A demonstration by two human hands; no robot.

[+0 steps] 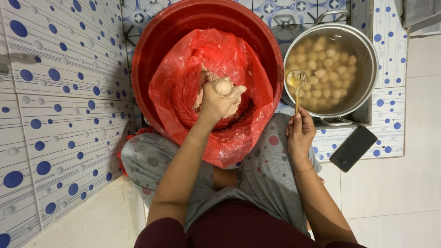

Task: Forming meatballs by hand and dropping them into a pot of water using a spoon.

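My left hand is closed around a lump of pale pink paste, squeezing a rounded ball out between thumb and forefinger. It hovers inside a red plastic bag that lines a big red basin. More paste lies in the bag behind the hand. My right hand grips the thin handle of a gold-coloured spoon, whose bowl sits over the rim of a steel pot. The pot holds cloudy water with several pale balls in it.
A black phone lies on the tiled floor right of my knee. The pot stands on a small burner. A wall of white tiles with blue dots rises close on the left. My crossed legs in grey spotted fabric sit under the basin.
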